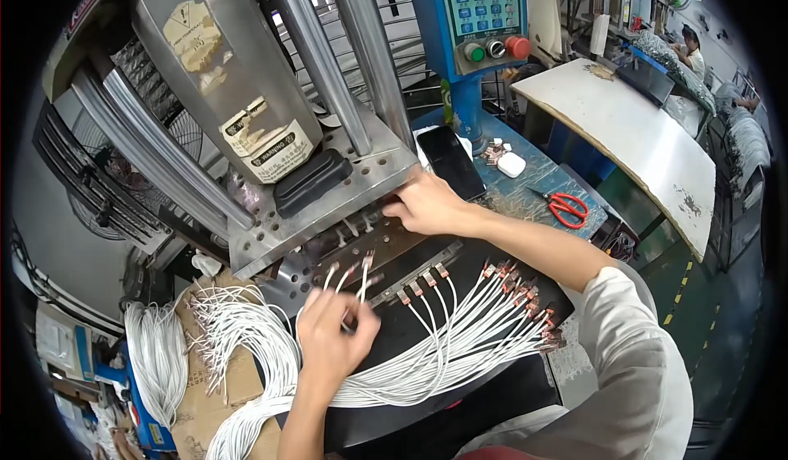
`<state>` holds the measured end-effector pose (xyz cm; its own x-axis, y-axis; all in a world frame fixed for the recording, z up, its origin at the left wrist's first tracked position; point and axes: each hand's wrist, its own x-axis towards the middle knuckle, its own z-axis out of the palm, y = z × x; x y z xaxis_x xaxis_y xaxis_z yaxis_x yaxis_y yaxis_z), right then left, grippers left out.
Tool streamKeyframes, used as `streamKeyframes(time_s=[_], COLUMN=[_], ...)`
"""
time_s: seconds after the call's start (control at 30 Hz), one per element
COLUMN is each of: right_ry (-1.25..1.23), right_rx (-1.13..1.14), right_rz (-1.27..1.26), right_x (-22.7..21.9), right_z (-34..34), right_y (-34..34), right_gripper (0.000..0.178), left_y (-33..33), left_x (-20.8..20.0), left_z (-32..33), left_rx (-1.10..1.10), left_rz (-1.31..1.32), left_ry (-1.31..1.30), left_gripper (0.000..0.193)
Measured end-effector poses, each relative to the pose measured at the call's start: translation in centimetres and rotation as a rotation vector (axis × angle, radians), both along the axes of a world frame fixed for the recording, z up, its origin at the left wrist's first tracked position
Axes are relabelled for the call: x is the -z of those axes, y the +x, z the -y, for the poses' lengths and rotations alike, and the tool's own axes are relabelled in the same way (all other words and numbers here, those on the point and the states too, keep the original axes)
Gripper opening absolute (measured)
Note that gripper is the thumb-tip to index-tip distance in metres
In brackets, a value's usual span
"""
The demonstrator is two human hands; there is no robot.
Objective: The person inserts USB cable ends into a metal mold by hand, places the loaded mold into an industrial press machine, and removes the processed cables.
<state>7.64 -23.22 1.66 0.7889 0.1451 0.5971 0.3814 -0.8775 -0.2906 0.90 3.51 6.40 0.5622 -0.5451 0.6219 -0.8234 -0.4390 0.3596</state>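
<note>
We judge the work partway along: four connectors (pixel 428 279) sit in a row on the slotted metal bar (pixel 451 253) at mid-frame, while many white cables (pixel 386 382) lie fanned below and right of it, ends loose. Whether those ends are finished or waiting, we cannot tell. Our left hand (pixel 335 329), below centre, is blurred; its fingers curl together and seem to pinch a few cable ends (pixel 367 260). Our right hand (pixel 431 201) reaches to the edge of the press plate (pixel 386 164); its fingertips are hidden, so we cannot tell its grip.

The worn blue counter (pixel 513 200) right of centre carries a phone (pixel 451 160), a small white case (pixel 510 164) and red-handled scissors (pixel 568 208). At lower left, more cable lies coiled beside cardboard (pixel 185 407). A pale table (pixel 607 107) stands at upper right, with another person (pixel 694 54) beyond it.
</note>
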Motion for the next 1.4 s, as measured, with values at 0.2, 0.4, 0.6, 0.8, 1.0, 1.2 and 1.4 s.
streamKeyframes(time_s=[0.2, 0.4, 0.6, 0.8, 1.0, 1.2, 1.4], right_ry=[-0.114, -0.009, 0.066, -0.237, 0.418, 0.164, -0.419], right_rx=[-0.074, -0.288, -0.356, -0.259, -0.364, -0.042, 0.015], right_rz=[-0.369, -0.299, -0.913, -0.471, -1.041, -0.478, 0.159], right_x=[-1.1, -0.5, -7.0, -0.8, -2.2, -2.7, 4.2], right_z=[0.9, -0.9, 6.2, 3.2, 2.0, -0.6, 5.5], right_y=[-4.7, -1.6, -8.0, -8.9, -5.4, 4.5, 14.8], right_gripper=[0.022, 0.014, 0.006, 0.017, 0.030, 0.036, 0.032], left_y=[4.5, -2.7, -7.5, -6.4, -6.4, 4.7, 10.1], left_x=[3.3, 1.5, 2.2, 3.8, 2.8, 4.6, 4.8], left_z=[-18.5, -3.0, -2.1, 6.2, 6.8, 6.5, 6.0], left_rx=[-0.734, -0.289, -0.071, 0.006, -0.003, -0.067, -0.232], left_rz=[-0.330, -0.118, -0.177, -0.153, -0.248, 0.138, -0.076], left_ry=[-0.488, 0.109, 0.246, 0.318, 0.367, 0.180, 0.318], left_gripper=[0.023, 0.029, 0.033, 0.041, 0.037, 0.023, 0.030])
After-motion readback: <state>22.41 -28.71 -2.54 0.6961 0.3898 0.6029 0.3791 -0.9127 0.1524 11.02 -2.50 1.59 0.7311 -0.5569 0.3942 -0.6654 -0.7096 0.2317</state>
